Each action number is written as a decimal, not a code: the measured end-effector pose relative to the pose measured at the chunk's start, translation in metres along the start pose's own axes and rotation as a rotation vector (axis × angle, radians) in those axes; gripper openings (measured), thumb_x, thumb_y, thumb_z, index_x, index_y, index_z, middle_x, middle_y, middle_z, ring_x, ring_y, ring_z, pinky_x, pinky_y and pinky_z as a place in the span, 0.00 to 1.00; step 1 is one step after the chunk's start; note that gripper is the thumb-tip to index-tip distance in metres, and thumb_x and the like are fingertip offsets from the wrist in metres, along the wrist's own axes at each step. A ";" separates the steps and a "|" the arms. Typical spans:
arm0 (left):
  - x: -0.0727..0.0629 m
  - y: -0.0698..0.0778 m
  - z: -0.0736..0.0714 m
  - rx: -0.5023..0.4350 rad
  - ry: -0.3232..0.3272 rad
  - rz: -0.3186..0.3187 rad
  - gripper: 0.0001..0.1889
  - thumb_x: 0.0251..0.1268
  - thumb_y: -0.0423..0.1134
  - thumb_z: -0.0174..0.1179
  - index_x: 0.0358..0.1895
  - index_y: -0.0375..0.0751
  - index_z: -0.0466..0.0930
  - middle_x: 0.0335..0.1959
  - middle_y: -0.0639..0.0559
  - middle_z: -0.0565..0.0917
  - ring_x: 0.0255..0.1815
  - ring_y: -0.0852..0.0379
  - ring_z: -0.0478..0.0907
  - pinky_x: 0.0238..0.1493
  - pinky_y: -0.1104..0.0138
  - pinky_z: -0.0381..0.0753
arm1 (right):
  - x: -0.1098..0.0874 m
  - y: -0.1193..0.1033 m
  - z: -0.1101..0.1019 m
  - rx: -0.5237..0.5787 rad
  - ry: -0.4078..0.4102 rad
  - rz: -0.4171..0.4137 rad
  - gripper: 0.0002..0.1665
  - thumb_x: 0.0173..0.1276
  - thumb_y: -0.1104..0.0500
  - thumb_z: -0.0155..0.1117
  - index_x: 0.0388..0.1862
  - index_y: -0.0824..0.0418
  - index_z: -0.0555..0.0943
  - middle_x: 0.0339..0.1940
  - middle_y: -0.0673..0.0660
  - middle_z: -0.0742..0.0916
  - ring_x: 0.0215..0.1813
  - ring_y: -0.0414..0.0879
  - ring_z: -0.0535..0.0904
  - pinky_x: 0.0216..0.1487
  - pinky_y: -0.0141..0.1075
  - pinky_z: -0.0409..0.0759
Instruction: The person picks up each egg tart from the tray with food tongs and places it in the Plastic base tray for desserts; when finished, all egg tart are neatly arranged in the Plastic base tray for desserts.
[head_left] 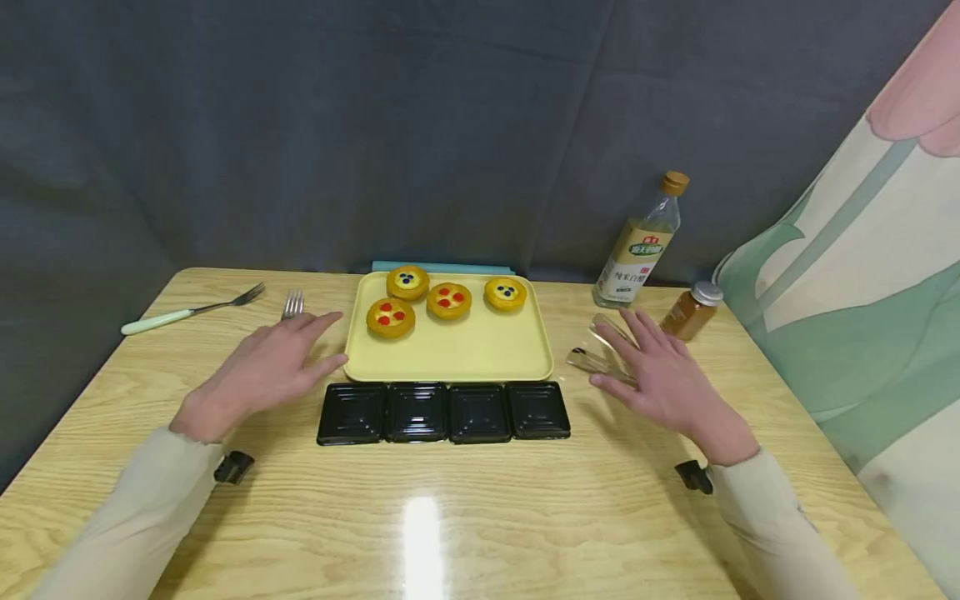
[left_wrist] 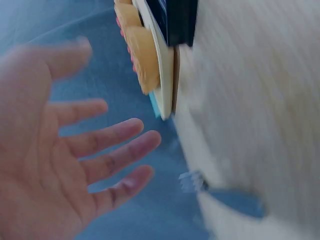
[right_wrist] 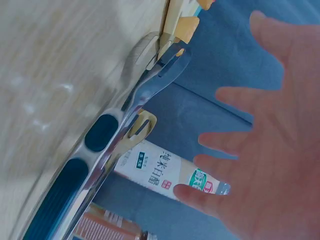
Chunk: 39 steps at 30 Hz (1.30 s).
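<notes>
Right hand [head_left: 663, 371] spread wide, empty, above tongs [head_left: 592, 362], right of yellow tray [head_left: 457, 360]; gap hard to judge. Left hand [head_left: 264, 365], fingers apart, empty, near tray's left edge. Tarts [head_left: 449, 301] lie toward its far side. Tongs seem best gripped mid-handle, squeezed lightly.

- My tbl [head_left: 487, 508]: light wood-grain top.
- Yellow rect. tray [head_left: 450, 358], approx. ctr.
- Teal strip [head_left: 442, 267] at its far edge.
- 4 blk sq. dishes [head_left: 417, 412], row just beside near edge.
- My L: fork [head_left: 180, 315]; 2nd fork [head_left: 293, 304], partly hidden.
- My R: tongs [right_wrist: 101, 132].
- Back R: bottle [head_left: 634, 254] & jar [head_left: 691, 312], standing.
</notes>
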<state>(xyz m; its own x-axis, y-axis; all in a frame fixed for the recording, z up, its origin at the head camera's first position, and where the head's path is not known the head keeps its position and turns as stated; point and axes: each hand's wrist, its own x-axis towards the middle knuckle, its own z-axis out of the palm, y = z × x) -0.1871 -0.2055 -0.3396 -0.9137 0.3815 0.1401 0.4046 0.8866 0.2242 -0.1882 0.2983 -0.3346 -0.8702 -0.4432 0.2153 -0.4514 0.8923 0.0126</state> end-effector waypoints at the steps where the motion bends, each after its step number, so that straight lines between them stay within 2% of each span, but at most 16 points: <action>1: 0.001 0.000 0.001 -0.037 0.013 -0.005 0.34 0.75 0.54 0.56 0.74 0.34 0.66 0.63 0.30 0.75 0.58 0.35 0.77 0.53 0.39 0.76 | -0.003 0.000 0.000 -0.008 0.038 0.004 0.43 0.71 0.37 0.61 0.77 0.56 0.67 0.72 0.70 0.70 0.73 0.68 0.63 0.60 0.69 0.65; 5: 0.007 0.002 0.006 -0.202 0.050 -0.036 0.27 0.73 0.43 0.60 0.68 0.30 0.72 0.56 0.32 0.80 0.44 0.43 0.83 0.42 0.50 0.83 | -0.015 0.003 -0.002 -0.025 0.213 0.014 0.37 0.65 0.46 0.71 0.68 0.63 0.76 0.53 0.70 0.80 0.53 0.67 0.77 0.49 0.63 0.73; 9: 0.010 0.001 0.011 -0.346 0.065 -0.093 0.24 0.73 0.39 0.59 0.66 0.30 0.73 0.53 0.33 0.81 0.44 0.43 0.83 0.42 0.51 0.82 | -0.030 0.013 -0.003 0.058 0.282 0.031 0.34 0.62 0.52 0.75 0.64 0.66 0.78 0.51 0.69 0.81 0.48 0.66 0.78 0.45 0.62 0.75; 13: 0.012 0.004 0.016 -0.469 0.053 -0.214 0.24 0.75 0.41 0.56 0.68 0.32 0.72 0.54 0.33 0.81 0.49 0.39 0.81 0.46 0.50 0.81 | -0.047 0.026 -0.003 0.183 0.267 0.086 0.33 0.63 0.55 0.75 0.64 0.66 0.78 0.53 0.65 0.81 0.46 0.61 0.78 0.42 0.55 0.75; 17: 0.013 0.004 0.022 -0.589 0.048 -0.314 0.25 0.75 0.42 0.54 0.70 0.34 0.70 0.56 0.33 0.79 0.50 0.40 0.80 0.43 0.57 0.80 | -0.063 0.041 -0.002 0.315 0.202 0.157 0.34 0.65 0.55 0.74 0.68 0.64 0.76 0.56 0.62 0.80 0.50 0.57 0.76 0.42 0.42 0.72; 20: 0.013 0.000 0.028 -0.716 0.032 -0.334 0.26 0.76 0.41 0.53 0.72 0.31 0.66 0.57 0.31 0.78 0.49 0.42 0.80 0.40 0.61 0.81 | -0.073 0.054 0.000 0.404 0.159 0.205 0.36 0.65 0.56 0.75 0.70 0.62 0.75 0.57 0.60 0.79 0.55 0.53 0.73 0.46 0.34 0.71; 24: 0.013 -0.005 0.034 -0.858 0.010 -0.320 0.28 0.77 0.39 0.53 0.73 0.28 0.62 0.57 0.29 0.77 0.49 0.43 0.80 0.40 0.63 0.82 | -0.083 0.070 0.002 0.482 0.144 0.244 0.39 0.64 0.58 0.75 0.72 0.60 0.73 0.59 0.55 0.78 0.56 0.43 0.70 0.46 0.30 0.70; 28: 0.012 -0.007 0.039 -0.892 0.019 -0.327 0.29 0.77 0.39 0.53 0.74 0.27 0.61 0.58 0.29 0.77 0.50 0.43 0.80 0.44 0.63 0.82 | -0.089 0.081 0.004 0.560 0.121 0.254 0.39 0.65 0.60 0.73 0.74 0.62 0.71 0.60 0.47 0.76 0.56 0.36 0.70 0.47 0.29 0.71; 32: 0.011 -0.008 0.045 -0.882 0.052 -0.338 0.28 0.77 0.39 0.53 0.74 0.28 0.63 0.59 0.30 0.77 0.50 0.43 0.80 0.46 0.64 0.82 | -0.091 0.090 0.008 0.628 0.084 0.252 0.38 0.68 0.60 0.71 0.74 0.63 0.70 0.61 0.40 0.74 0.57 0.36 0.70 0.49 0.26 0.72; 35: 0.012 -0.008 0.050 -0.843 0.083 -0.351 0.26 0.77 0.38 0.54 0.72 0.28 0.66 0.58 0.31 0.78 0.49 0.44 0.80 0.46 0.64 0.82 | -0.093 0.097 0.012 0.674 0.046 0.263 0.37 0.70 0.60 0.69 0.76 0.63 0.68 0.62 0.44 0.76 0.58 0.35 0.72 0.48 0.24 0.74; 39: 0.012 -0.008 0.056 -0.808 0.098 -0.357 0.24 0.76 0.38 0.54 0.70 0.30 0.70 0.57 0.35 0.79 0.50 0.46 0.79 0.46 0.65 0.80 | -0.096 0.104 0.015 0.728 -0.030 0.309 0.38 0.73 0.58 0.66 0.78 0.61 0.65 0.65 0.58 0.76 0.55 0.33 0.76 0.44 0.29 0.79</action>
<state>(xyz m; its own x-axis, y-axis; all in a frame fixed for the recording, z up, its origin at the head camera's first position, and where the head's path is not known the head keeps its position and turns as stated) -0.2038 -0.1928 -0.3936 -0.9982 0.0601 0.0055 0.0337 0.4790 0.8772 -0.1550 0.4325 -0.3686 -0.9775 -0.1957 0.0782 -0.1950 0.6992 -0.6878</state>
